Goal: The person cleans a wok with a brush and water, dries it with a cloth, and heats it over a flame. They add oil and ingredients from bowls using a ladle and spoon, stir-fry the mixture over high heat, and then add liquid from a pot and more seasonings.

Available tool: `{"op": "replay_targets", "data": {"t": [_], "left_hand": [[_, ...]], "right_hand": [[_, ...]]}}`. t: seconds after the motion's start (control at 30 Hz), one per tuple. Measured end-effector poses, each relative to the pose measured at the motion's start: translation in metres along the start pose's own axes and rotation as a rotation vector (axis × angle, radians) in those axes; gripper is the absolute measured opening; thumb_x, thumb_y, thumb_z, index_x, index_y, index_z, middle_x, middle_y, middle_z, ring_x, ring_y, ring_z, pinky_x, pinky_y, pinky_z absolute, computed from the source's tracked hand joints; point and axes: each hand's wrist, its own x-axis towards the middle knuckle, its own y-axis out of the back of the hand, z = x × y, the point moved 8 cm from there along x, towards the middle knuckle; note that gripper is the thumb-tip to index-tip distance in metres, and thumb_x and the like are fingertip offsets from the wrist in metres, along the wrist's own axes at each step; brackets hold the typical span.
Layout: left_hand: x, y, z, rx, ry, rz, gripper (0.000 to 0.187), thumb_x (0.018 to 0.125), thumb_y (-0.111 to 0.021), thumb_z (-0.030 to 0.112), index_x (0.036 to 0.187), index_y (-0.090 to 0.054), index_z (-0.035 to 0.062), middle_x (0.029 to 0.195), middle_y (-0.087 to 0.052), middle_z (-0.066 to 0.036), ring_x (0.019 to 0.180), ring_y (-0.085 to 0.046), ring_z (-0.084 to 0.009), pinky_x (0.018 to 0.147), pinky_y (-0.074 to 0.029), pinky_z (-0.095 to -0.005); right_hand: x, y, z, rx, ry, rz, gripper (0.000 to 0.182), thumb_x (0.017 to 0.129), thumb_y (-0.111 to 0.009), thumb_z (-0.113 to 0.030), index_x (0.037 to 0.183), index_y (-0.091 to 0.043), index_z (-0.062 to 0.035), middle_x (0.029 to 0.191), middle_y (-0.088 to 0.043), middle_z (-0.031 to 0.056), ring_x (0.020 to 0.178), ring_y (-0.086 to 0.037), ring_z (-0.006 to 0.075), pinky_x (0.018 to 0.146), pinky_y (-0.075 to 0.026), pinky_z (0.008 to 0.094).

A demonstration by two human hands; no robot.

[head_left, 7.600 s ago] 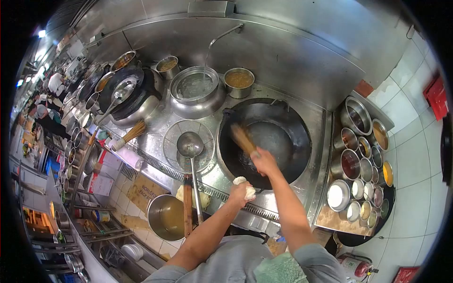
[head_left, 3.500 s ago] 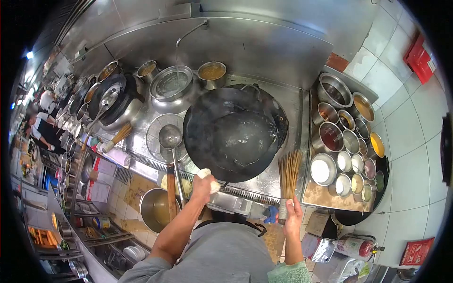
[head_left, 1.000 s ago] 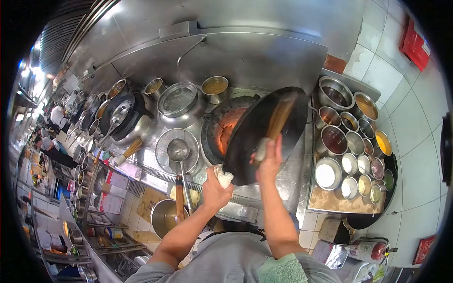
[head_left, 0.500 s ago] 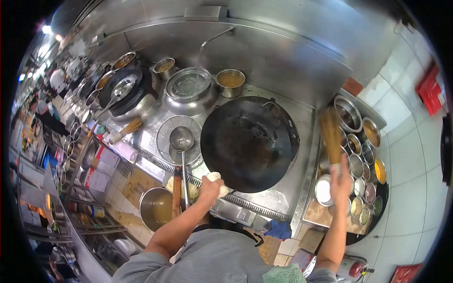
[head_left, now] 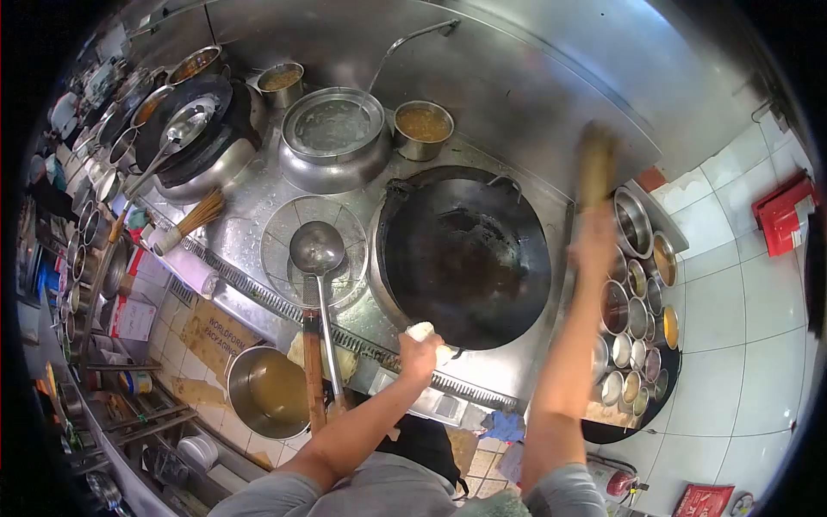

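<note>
My left hand is closed around a whitish cloth at the near rim of a large black wok. To the right of the wok, my right hand grips a bamboo brush, held up near the steel back wall and blurred by motion. Left of the wok, a steel ladle rests on a round wire strainer. A wide pot of water stands behind them under a thin tap.
Several small seasoning bowls stand at the right. A pot of yellowish liquid is at the lower left. A second brush lies left of the strainer. A pot of orange food sits behind the wok.
My right hand and the brush have moved up and left, off the bowls towards the back wall. The wok is tilted differently, with my left hand still at its rim. The view has shifted.
</note>
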Motion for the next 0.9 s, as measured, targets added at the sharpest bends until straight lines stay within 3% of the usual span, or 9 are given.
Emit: {"op": "replay_targets", "data": {"t": [0.07, 0.13, 0.3, 0.33, 0.37, 0.43, 0.53, 0.8, 0.9], "left_hand": [[-0.004, -0.001, 0.004, -0.012, 0.008, -0.001, 0.053, 0.074, -0.075, 0.007, 0.116, -0.046, -0.0083, 0.107, -0.061, -0.02, 0.089, -0.066, -0.0277, 0.076, -0.058, -0.0395], [-0.006, 0.0, 0.007, 0.086, -0.006, 0.036, 0.055, 0.074, -0.075, 0.008, 0.117, -0.046, -0.0092, 0.107, -0.061, -0.021, 0.091, -0.065, -0.0287, 0.08, -0.056, -0.04], [-0.018, -0.001, 0.013, 0.093, 0.018, 0.003, 0.06, 0.076, -0.076, 0.014, 0.12, -0.043, -0.0114, 0.111, -0.06, -0.025, 0.098, -0.063, -0.0299, 0.085, -0.053, -0.0401], [-0.01, 0.001, 0.004, 0.145, -0.008, -0.004, 0.063, 0.076, -0.076, 0.016, 0.121, -0.042, -0.0114, 0.113, -0.059, -0.026, 0.1, -0.063, -0.0305, 0.087, -0.053, -0.0399], [-0.012, 0.0, 0.004, 0.116, 0.025, -0.015, 0.063, 0.076, -0.077, 0.016, 0.121, -0.042, -0.0117, 0.114, -0.059, -0.026, 0.101, -0.063, -0.0306, 0.088, -0.053, -0.0398], [-0.016, -0.004, 0.007, 0.047, 0.084, -0.025, 0.065, 0.076, -0.077, 0.016, 0.122, -0.042, -0.0123, 0.115, -0.059, -0.027, 0.103, -0.063, -0.0308, 0.089, -0.052, -0.0396], [-0.007, -0.001, -0.002, 0.036, 0.069, -0.04, 0.065, 0.075, -0.077, 0.017, 0.121, -0.041, -0.0135, 0.114, -0.059, -0.026, 0.102, -0.063, -0.0305, 0.088, -0.053, -0.0392], [-0.008, -0.007, -0.001, -0.078, 0.087, -0.081, 0.059, 0.076, -0.078, 0.01, 0.119, -0.042, -0.0096, 0.11, -0.059, -0.022, 0.098, -0.064, -0.0288, 0.084, -0.055, -0.0392], [-0.005, -0.004, -0.005, -0.011, 0.026, -0.032, 0.061, 0.076, -0.079, 0.011, 0.12, -0.043, -0.0091, 0.11, -0.06, -0.021, 0.094, -0.065, -0.0279, 0.081, -0.056, -0.0387]], "right_hand": [[-0.041, -0.12, 0.06, 0.065, -0.185, -0.236, 0.059, 0.104, -0.051, -0.044, 0.149, -0.049, -0.0074, 0.098, -0.072, 0.0202, 0.056, -0.069, 0.0262, 0.054, -0.057, 0.0401], [-0.103, -0.227, 0.104, -0.527, 0.446, -0.13, 0.041, 0.103, -0.05, -0.039, 0.128, -0.059, -0.0081, 0.076, -0.07, 0.0213, 0.055, -0.069, 0.0298, 0.048, -0.056, 0.0399], [-0.19, -0.159, 0.073, -0.129, -0.224, -1.037, 0.057, 0.096, -0.068, -0.043, 0.149, -0.056, -0.0258, 0.111, -0.071, 0.0164, 0.081, -0.071, 0.0223, 0.057, -0.06, 0.0347], [-0.157, -0.132, 0.088, -0.368, -0.138, -1.025, 0.051, 0.095, -0.065, -0.043, 0.143, -0.062, -0.025, 0.118, -0.072, 0.0143, 0.091, -0.073, 0.0258, 0.07, -0.062, 0.0374], [-0.107, -0.122, 0.128, -0.728, 0.801, -0.816, 0.046, 0.096, -0.058, -0.038, 0.139, -0.064, -0.0216, 0.121, -0.072, 0.0158, 0.098, -0.073, 0.0343, 0.082, -0.061, 0.0432], [-0.024, -0.046, 0.11, -1.054, 0.184, -0.477, 0.049, 0.101, -0.051, -0.036, 0.146, -0.055, -0.0159, 0.116, -0.071, 0.0254, 0.101, -0.07, 0.0433, 0.088, -0.055, 0.0519], [0.004, -0.031, 0.084, -0.565, 0.258, 0.134, 0.051, 0.103, -0.048, -0.042, 0.142, -0.055, -0.0106, 0.112, -0.07, 0.0286, 0.1, -0.069, 0.0467, 0.088, -0.055, 0.0537], [-0.204, -0.203, 0.049, -0.135, -0.259, -0.926, 0.05, 0.097, -0.06, -0.045, 0.141, -0.063, -0.021, 0.126, -0.071, 0.0135, 0.107, -0.072, 0.03, 0.094, -0.056, 0.0467], [-0.133, -0.124, 0.127, -0.521, 0.34, -1.011, 0.041, 0.097, -0.058, -0.042, 0.129, -0.071, -0.0184, 0.134, -0.068, 0.0138, 0.117, -0.068, 0.0317, 0.1, -0.053, 0.0451]]}}
